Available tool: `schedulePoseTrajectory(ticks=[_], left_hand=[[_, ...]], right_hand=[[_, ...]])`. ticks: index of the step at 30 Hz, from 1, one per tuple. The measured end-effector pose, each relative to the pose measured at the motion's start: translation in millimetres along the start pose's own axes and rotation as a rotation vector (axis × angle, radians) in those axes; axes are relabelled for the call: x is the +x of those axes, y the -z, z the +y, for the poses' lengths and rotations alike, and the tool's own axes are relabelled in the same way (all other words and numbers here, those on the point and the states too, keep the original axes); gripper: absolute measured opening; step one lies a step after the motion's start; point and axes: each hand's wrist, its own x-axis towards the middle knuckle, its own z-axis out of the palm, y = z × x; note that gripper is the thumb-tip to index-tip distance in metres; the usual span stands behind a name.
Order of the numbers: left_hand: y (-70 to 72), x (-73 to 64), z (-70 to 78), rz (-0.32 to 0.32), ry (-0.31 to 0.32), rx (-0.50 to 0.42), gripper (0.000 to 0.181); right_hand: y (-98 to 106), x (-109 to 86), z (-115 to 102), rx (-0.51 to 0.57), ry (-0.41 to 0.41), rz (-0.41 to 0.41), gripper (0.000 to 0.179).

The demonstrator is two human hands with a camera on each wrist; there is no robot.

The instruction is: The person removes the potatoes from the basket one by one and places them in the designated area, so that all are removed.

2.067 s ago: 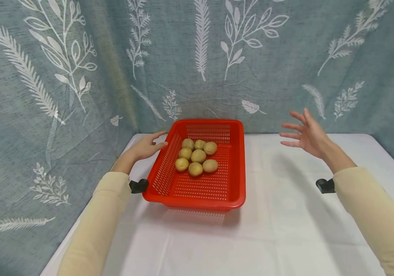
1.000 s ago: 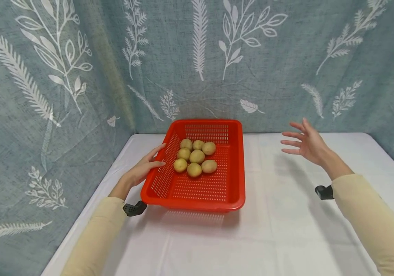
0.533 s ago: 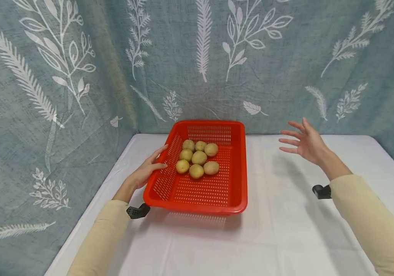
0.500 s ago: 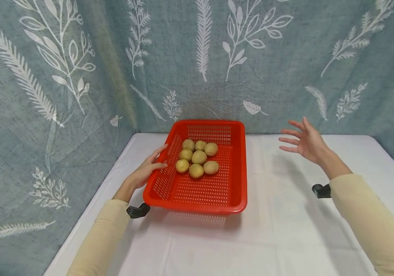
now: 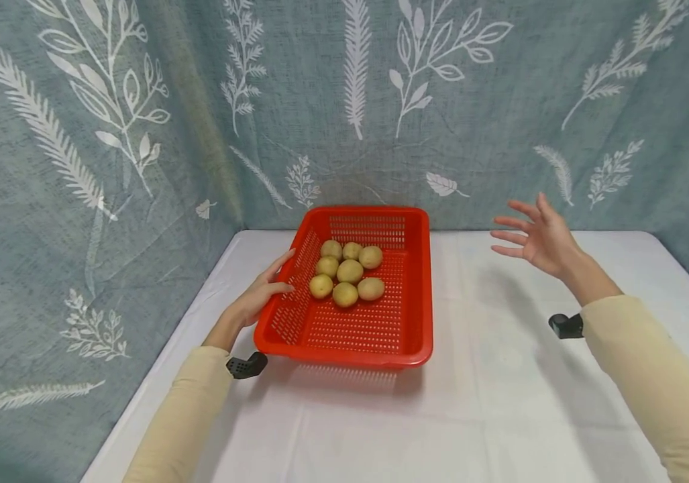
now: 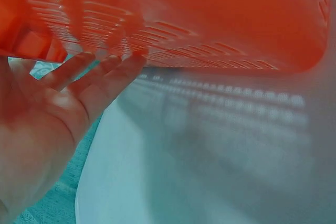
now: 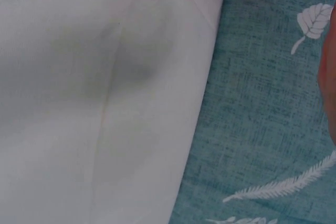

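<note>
A red plastic basket (image 5: 344, 357) with slotted walls stands on the table and has several potatoes (image 5: 350, 272) gathered on its floor. My left hand (image 5: 253, 300) grips its left rim, the thumb lying over the edge. From the left wrist view, the fingers (image 6: 113, 74) of that hand reach under the rim against the outer wall. My right hand (image 5: 546, 241) hovers above the table to the right of the basket, fingers spread and holding nothing. In the right wrist view, only a sliver of it shows at the right edge.
A white cloth covers the table (image 5: 489, 389). Blue-green curtains (image 5: 332, 100) with white leaf prints hang behind and on the left, close to the basket's far side. A small black device (image 5: 565, 326) sits at each wrist.
Over two seconds my left hand has slid nearer along the basket's left rim and taken hold of it. The right hand stays raised with only slight movement; the potatoes keep their places.
</note>
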Motion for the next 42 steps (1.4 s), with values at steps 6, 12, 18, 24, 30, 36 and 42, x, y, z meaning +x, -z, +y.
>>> schedulePoseTrajectory(ticks=[6,12,18,24,30,36,42], left_hand=[[3.6,-1.2,-1.3,-0.022,0.018,-0.044,0.074],[-1.0,1.4,-3.7,-0.006,-0.012,-0.089,0.074],[-2.9,4.0,-5.3,0.017,-0.030,-0.087,0.073],[-1.0,2.4,-5.6,0.019,-0.018,-0.091,0.073],[-1.5,2.5,-8.3,0.021,-0.009,-0.116,0.072],[-3.3,3.0,-9.8,0.021,-0.002,-0.141,0.071],[-1.5,3.4,-8.8,0.023,-0.023,-0.149,0.070]], right_hand=[[-0.6,3.6,4.6,0.063,0.010,0.011,0.083],[-9.3,9.8,0.0,0.049,0.005,0.014,0.081],[-24.1,20.5,-5.0,0.032,0.013,0.012,0.079],[-44.4,37.5,-1.9,0.006,-0.008,0.032,0.076],[-67.1,54.7,1.4,0.035,-0.031,0.091,0.073],[-91.5,69.1,3.1,0.042,-0.077,0.119,0.068],[-116.7,85.5,8.4,0.109,-0.087,0.139,0.066]])
